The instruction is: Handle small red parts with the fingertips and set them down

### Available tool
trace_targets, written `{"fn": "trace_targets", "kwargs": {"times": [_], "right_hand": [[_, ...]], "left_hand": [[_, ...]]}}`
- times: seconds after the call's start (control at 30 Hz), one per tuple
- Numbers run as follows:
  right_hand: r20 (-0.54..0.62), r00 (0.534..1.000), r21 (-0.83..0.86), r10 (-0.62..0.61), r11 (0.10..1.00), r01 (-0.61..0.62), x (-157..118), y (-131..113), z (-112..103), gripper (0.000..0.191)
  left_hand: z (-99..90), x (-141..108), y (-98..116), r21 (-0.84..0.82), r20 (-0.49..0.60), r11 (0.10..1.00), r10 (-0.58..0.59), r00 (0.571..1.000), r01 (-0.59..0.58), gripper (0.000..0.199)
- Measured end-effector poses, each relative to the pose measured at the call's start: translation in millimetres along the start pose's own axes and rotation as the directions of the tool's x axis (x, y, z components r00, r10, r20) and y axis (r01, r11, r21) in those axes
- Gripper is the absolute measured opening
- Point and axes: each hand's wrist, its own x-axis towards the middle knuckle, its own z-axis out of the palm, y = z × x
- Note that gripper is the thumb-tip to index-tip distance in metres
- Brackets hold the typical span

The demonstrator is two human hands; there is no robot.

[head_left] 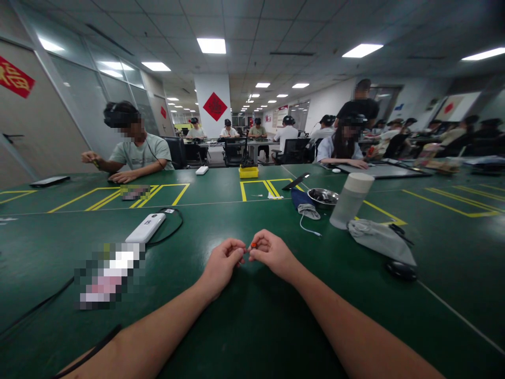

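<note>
Close together over the green table [252, 326], my two hands meet fingertip to fingertip. My right hand [274, 255] pinches a small orange-red piece [253, 246] between thumb and fingers; its kind is too small to tell. My left hand [224, 263] is closed in a pinch, its thumb and fingertips almost touching those of the right. Whatever lies in the left fingers, if anything, is hidden.
Left of my hands lie a white power bank [145, 227] with a black cable and a blurred-out flat item [112, 276]. A frosted bottle [352, 200], metal bowl [323, 196], grey pouch [379, 239] and black mouse [401, 270] are on the right. People sit across the table.
</note>
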Motion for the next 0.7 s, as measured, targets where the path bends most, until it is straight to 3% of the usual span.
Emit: {"fn": "trace_targets", "kwargs": {"times": [0.2,0.5,0.63,0.7], "right_hand": [[-0.053,0.998,0.069,0.016,0.998,-0.012,-0.7,-4.4,1.0,0.025],[-0.323,0.944,0.251,0.070,0.968,0.014,2.8,-14.8,-25.5,0.018],[-0.478,0.877,0.103,0.051,0.995,-0.002,1.4,-18.6,-48.7,0.009],[-0.536,0.843,0.010,0.050,0.999,-0.053,-0.6,-18.0,-64.9,0.015]], "left_hand": [[-0.2,-0.3,0.4,0.017,0.009,1.000,0.000,1.000,0.000,0.016],[0.8,-0.9,0.0,0.017,0.017,1.000,-0.019,1.000,0.018,0.017],[0.3,-1.8,1.1,0.032,0.022,0.999,-0.020,1.000,0.020,0.016],[0.5,-2.2,2.5,0.041,0.024,0.999,-0.022,0.999,0.021,0.016]]}}
